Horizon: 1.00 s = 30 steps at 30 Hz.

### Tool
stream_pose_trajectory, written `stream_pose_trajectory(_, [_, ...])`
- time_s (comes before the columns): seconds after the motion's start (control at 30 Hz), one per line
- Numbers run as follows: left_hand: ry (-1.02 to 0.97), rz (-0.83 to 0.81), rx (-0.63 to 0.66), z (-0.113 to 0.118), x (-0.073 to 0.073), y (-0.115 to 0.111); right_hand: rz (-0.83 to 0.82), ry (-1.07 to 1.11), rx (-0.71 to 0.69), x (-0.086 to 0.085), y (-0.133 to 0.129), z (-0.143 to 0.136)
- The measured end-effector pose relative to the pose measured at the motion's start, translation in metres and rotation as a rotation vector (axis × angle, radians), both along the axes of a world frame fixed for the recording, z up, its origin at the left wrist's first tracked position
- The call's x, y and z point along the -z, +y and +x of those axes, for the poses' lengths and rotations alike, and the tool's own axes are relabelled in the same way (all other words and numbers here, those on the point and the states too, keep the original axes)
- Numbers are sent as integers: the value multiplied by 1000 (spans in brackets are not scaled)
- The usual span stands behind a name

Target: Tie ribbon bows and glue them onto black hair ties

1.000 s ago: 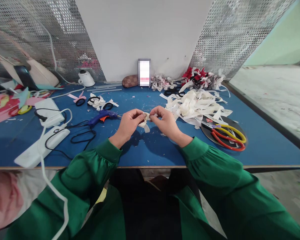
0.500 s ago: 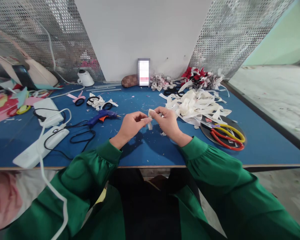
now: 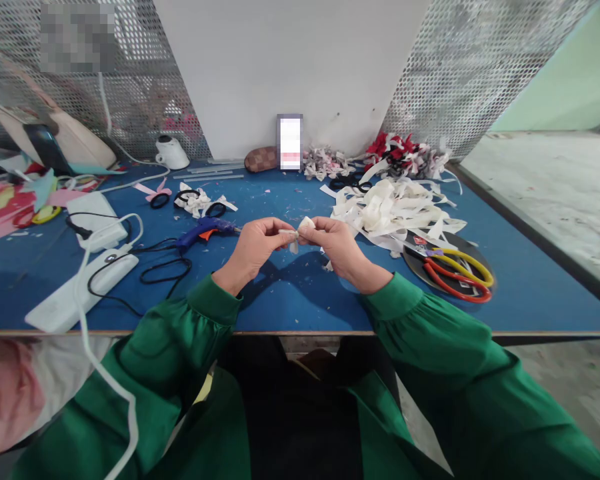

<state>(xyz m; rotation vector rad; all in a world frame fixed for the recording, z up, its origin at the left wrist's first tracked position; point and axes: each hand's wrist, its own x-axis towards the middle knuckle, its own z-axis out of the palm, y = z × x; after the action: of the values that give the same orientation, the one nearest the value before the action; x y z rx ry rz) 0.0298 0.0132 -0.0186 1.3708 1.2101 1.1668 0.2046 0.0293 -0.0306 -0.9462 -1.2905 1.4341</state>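
Above the middle of the blue table, both hands pinch one small piece of white ribbon. My left hand grips its left side between thumb and forefinger, and a short end hangs below. My right hand holds the folded, raised part on the other side. The fingertips nearly meet, so much of the ribbon is covered. Just left of my left hand lies a blue hot glue gun with an orange trigger. Beyond my right hand spreads a heap of loose white ribbon strips.
Scissors with red and yellow handles rest on a dark round plate at right. White bows with black hair ties lie at left. A white power strip and cords occupy the left front. A phone stands against the back panel.
My hands have drawn slightly apart and levelled out, with the ribbon still between them. The view has shifted a little; the things on the table stay where they were.
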Motion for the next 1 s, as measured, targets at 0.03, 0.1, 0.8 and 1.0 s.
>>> stream_pose_trajectory(0.03, [20, 4, 7, 0, 0, -1, 19, -9, 16, 0, 0, 0])
stream_pose_trajectory(0.1, [48, -2, 47, 0, -1, -2, 39, 6, 26, -1, 0, 0])
stream_pose_trajectory(0.8, [-218, -84, 19, 5, 4, 0, -88, 195, -21, 6, 1, -3])
stream_pose_trajectory(1.0, [-131, -23, -17, 6, 5, 1, 97, 1, 72, 4, 4, 2])
